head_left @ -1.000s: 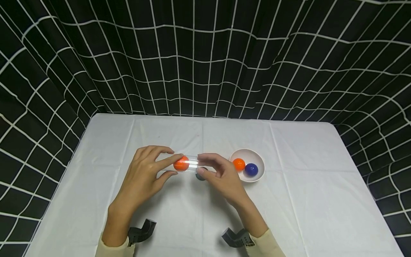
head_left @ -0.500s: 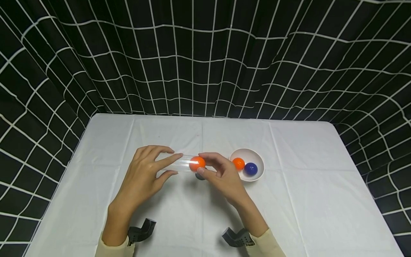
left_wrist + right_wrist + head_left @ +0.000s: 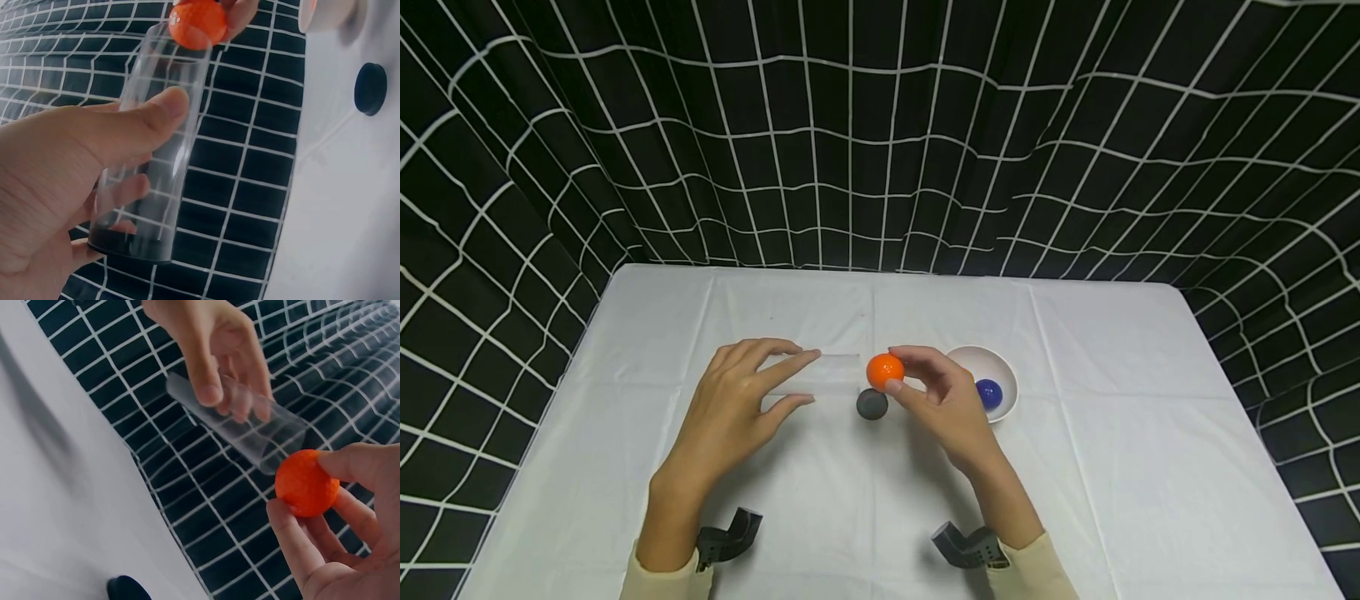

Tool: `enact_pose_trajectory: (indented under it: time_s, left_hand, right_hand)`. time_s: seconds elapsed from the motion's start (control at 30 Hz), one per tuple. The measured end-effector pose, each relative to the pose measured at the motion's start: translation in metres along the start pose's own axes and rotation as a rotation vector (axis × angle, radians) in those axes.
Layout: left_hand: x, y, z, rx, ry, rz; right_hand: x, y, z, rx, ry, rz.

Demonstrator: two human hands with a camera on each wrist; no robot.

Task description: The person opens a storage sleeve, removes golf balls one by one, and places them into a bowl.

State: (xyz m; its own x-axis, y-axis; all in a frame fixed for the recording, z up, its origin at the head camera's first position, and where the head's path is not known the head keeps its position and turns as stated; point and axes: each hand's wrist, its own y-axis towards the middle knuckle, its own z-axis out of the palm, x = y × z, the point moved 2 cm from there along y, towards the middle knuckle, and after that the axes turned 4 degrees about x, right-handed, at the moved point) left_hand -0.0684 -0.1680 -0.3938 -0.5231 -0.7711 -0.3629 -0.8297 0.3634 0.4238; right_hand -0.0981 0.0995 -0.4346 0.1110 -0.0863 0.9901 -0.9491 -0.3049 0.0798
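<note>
My left hand (image 3: pixel 741 392) grips a clear plastic tube (image 3: pixel 159 156) lying sideways above the table, thumb on one side and fingers round the other. In the left wrist view the tube has a dark closed end and looks hollow inside. Just off its open mouth, my right hand (image 3: pixel 943 400) pinches an orange ball (image 3: pixel 885 372) between thumb and fingers; the right wrist view shows the same ball (image 3: pixel 307 483) by the rim. Below the ball a round dark grey cap (image 3: pixel 872 404) lies on the table.
A white bowl (image 3: pixel 1009 375) stands behind the right hand with a blue ball (image 3: pixel 989 394) in it; the hand covers the bowl's left part. White cloth (image 3: pixel 1120 417) covers the table. Black curtains with a white grid (image 3: pixel 880 150) surround the back and sides.
The orange ball rolled along the tube to its mouth, and my right hand has drawn it out to the right. The bowl's orange ball is now out of sight behind that hand.
</note>
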Motion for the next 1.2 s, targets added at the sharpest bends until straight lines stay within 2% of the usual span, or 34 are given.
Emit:
enact_pose_trajectory:
  time_s: [0.37,0.6,0.97,1.2]
  left_hand:
    - [0.001,0.000,0.005,0.016,0.008,-0.031]
    - [0.003,0.000,0.008,0.041,-0.044,-0.084]
    - [0.014,0.002,0.025,0.172,-0.241,-0.199]
    - [0.023,0.002,0.036,0.226,-0.358,-0.253]
  right_hand:
    - [-0.001,-0.001,-0.026,-0.101,-0.027,0.014]
    - [-0.004,-0.001,-0.045,-0.148,-0.047,0.022]
    - [-0.009,-0.005,-0.074,-0.252,-0.102,0.040]
    - [-0.011,-0.006,-0.083,-0.275,-0.143,0.022]
